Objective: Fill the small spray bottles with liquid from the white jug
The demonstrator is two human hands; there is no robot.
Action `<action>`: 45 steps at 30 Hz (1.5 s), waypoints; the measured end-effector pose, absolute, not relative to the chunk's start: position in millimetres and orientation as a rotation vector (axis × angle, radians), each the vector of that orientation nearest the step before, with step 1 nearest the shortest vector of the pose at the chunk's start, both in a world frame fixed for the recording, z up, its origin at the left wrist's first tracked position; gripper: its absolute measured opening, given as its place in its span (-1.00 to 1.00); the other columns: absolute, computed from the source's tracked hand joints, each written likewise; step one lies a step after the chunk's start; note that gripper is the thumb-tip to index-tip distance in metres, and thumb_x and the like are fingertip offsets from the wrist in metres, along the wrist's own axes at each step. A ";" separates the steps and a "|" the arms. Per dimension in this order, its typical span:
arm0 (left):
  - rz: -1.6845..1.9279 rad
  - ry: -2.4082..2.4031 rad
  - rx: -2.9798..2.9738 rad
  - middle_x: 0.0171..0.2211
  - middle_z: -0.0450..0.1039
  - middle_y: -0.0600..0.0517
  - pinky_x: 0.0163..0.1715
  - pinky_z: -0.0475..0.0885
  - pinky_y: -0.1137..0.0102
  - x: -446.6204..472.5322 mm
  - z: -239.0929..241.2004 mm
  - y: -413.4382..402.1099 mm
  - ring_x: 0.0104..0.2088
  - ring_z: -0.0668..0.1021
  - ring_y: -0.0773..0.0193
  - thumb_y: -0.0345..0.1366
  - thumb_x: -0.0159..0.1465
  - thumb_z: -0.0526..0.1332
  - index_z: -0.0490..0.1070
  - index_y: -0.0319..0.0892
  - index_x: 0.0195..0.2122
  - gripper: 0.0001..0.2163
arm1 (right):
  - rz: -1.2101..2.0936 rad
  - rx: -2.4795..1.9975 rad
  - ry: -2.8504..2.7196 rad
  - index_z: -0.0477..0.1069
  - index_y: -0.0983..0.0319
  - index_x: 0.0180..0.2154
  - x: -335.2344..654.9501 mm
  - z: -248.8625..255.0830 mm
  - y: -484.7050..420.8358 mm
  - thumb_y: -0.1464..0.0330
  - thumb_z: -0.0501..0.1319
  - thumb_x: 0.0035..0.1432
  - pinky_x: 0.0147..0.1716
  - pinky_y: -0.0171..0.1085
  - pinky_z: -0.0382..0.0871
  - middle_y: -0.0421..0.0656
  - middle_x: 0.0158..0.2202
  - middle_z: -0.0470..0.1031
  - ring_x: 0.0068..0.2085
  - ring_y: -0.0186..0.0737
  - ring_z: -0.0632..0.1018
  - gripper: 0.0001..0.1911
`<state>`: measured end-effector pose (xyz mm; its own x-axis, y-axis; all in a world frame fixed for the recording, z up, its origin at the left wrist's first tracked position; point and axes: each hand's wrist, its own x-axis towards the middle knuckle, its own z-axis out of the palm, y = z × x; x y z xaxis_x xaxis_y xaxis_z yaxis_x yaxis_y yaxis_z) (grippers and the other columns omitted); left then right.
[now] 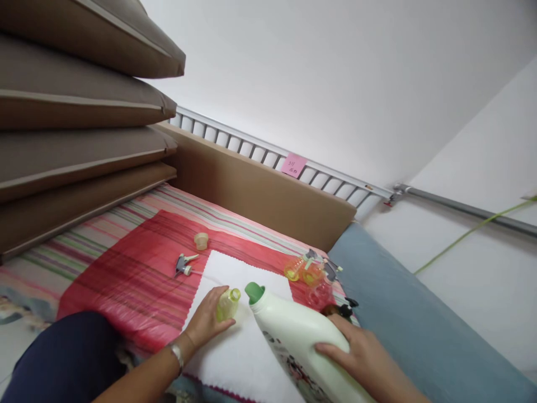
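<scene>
My left hand (208, 315) is closed round a small clear yellow bottle (227, 305), its mouth uncovered and tipped a little to the right. In my right hand (356, 350) is a large pale green jug (293, 330) with a printed label, gripped by its handle. The jug leans left, and its green pouring spout (254, 292) points at the small bottle, with a gap between them. Both are above a white cloth (247, 352) with a scalloped edge. A grey and white spray head (183, 265) lies to the left, and a cream-coloured cap (201, 241) sits behind it.
Several coloured spray bottles (310, 273) lie together on the right side of a red plastic sheet (138, 268). Folded brown cushions (84, 106) are stacked at the left. A brown board (251, 184) stands along the back before a radiator (251, 148) bearing a pink note (294, 165).
</scene>
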<state>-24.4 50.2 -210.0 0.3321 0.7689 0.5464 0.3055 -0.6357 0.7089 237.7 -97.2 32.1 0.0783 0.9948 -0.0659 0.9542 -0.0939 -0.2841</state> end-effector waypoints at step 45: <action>1.232 0.921 2.080 0.07 0.33 -0.12 0.12 0.27 0.05 -22.0 -204.2 46.6 0.10 0.38 -0.01 -0.32 -0.02 0.38 0.17 -0.10 0.12 -0.33 | -0.154 -2.220 -2.570 0.44 0.13 -0.20 208.7 89.2 -57.7 0.09 0.25 0.06 -0.37 -0.12 0.36 -0.06 -0.26 0.59 -0.27 0.13 0.57 -0.67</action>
<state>-22.0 46.6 -204.2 0.3455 0.7805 0.5211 0.2788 -0.6156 0.7371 208.7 -57.7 89.2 -0.1281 0.9826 -0.1346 0.9596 0.1571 0.2335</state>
